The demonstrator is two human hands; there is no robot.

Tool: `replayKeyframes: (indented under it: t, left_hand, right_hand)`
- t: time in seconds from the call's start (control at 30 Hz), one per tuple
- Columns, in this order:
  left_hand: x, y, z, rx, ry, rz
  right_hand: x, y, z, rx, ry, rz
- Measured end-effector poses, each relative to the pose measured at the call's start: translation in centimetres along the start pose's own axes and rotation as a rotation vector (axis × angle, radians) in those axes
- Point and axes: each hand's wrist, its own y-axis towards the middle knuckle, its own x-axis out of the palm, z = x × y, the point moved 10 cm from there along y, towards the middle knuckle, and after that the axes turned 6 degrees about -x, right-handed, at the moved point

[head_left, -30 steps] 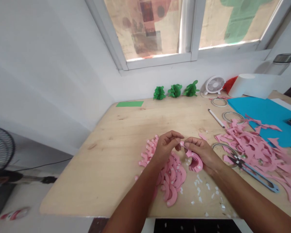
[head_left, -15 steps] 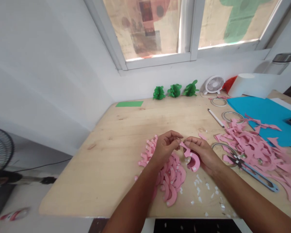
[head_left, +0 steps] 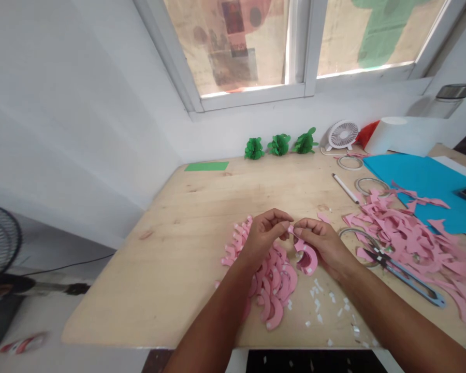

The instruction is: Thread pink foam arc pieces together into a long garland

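Note:
Between my two hands is a curved pink paper piece [head_left: 307,259], an S-like strip with small white patches on it. My left hand [head_left: 271,231] pinches its upper end with thumb and forefinger. Thumb and fingers of my right hand [head_left: 321,242] close on the same piece from the right side. Beneath my left hand and forearm lies a pile of similar curved pink pieces [head_left: 274,280], partly hidden by the arm. Small white scraps [head_left: 317,303] are scattered on the table in front of my right hand.
Pink paper offcuts [head_left: 404,233] heap at the right, beside scissors [head_left: 411,282] and tape rolls [head_left: 373,186]. A white pen [head_left: 345,188], blue sheets [head_left: 427,181], a small white fan [head_left: 343,134], green paper figures [head_left: 279,145] and a green strip [head_left: 206,166] lie farther back.
The pink piece has turned and shifted slightly between my fingertips. Both hands stay in nearly the same place; the things on the table have not moved.

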Motion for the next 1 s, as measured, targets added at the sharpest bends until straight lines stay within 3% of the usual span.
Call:
replayKeyframes:
  t: [0.33, 0.6, 0.8, 1.0]
  left_hand:
    - [-0.5, 0.1, -0.3, -0.005, -0.052, 0.034]
    - [0.1, 0.3, -0.7, -0.021, -0.129, -0.026]
    - [-1.1, 0.5, -0.9, -0.059, -0.138, 0.049]
    - [1.8, -0.3, -1.2, -0.151, 0.065, -0.211]
  right_hand:
    - [0.2, -0.2, 0.1, 0.03, 0.022, -0.006]
    - [-1.3, 0.1, 0.0, -0.005, 0.058, 0.129]
    - [-2.0, 0.0, -0.1, -0.007, 0.032, 0.187]
    - [-2.1, 0.2, -0.3, -0.046, 0.181, 0.212]
